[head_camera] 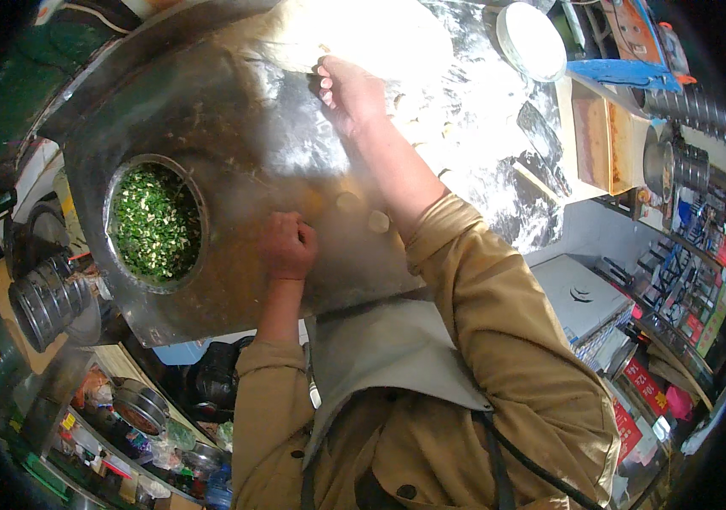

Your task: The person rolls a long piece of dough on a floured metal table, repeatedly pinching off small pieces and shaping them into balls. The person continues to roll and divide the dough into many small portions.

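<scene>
My left hand (287, 246) is curled into a loose fist above the brown-grey worktop (229, 191), and its palm side is hidden. To its right, two small round dough pieces (363, 212) lie on the surface. Farther out, my right hand (351, 94) has its fingers bent at the near edge of a large pale mass that looks like dough (363, 32). Glare washes out that mass, so I cannot tell whether the fingers grip it. A round metal basin (205, 236) of chopped greens with pale bits (152, 223) sits to the left of my left hand.
White flour (484, 159) covers the worktop's right side, with several small dough pieces near my right forearm. A round white container (531, 41), a dark flat blade (541, 137) and a light stick (538, 182) are there. Stacked metal tins (50, 299) stand past the left edge.
</scene>
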The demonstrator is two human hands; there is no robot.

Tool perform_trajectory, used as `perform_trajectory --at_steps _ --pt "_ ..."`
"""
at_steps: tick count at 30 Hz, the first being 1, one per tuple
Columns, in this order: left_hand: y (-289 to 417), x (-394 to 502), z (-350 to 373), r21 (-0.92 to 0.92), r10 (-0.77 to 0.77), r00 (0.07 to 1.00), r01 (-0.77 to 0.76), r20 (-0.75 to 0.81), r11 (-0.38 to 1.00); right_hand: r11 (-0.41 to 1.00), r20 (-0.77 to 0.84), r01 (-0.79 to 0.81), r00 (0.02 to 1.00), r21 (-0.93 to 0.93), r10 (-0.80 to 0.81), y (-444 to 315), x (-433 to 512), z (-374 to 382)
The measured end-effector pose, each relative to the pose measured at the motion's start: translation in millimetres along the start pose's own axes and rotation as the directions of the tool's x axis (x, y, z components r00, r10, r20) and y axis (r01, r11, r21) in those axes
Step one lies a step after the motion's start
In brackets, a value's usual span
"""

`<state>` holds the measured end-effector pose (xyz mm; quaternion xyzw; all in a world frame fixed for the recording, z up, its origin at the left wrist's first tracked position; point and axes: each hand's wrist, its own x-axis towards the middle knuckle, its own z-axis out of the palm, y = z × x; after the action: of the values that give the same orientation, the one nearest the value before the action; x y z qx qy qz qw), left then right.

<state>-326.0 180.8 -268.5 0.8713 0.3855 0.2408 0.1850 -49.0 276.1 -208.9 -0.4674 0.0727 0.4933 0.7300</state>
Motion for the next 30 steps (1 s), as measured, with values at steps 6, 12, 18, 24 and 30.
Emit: perform_trajectory --at_steps 6,12,18,24,30 --pt "-1 1 4 -0.050 -0.006 1.000 0.005 -0.031 0.999 0.996 0.027 -0.068 0.997 0.058 0.067 9 -6 -7" --pt "-3 1 1 -0.068 0.041 0.999 -0.041 -0.008 0.997 0.990 0.081 -0.068 0.994 -0.120 0.078 -28 -75 -71" --pt "-13 -3 8 -0.155 0.010 0.996 -0.024 -0.089 0.988 0.946 -0.153 -0.048 0.988 -0.320 -0.001 -74 -204 -175" --pt "-7 -2 -5 -0.599 -0.552 0.717 0.680 0.426 0.422 0.852 -0.268 -0.083 0.961 -0.517 -0.068 -26 -314 -213" --pt "117 -48 -20 -0.597 0.001 0.597 0.802 0.802 0.011 0.709 0.084 0.209 0.975 -0.674 -0.207 37 -354 -201"
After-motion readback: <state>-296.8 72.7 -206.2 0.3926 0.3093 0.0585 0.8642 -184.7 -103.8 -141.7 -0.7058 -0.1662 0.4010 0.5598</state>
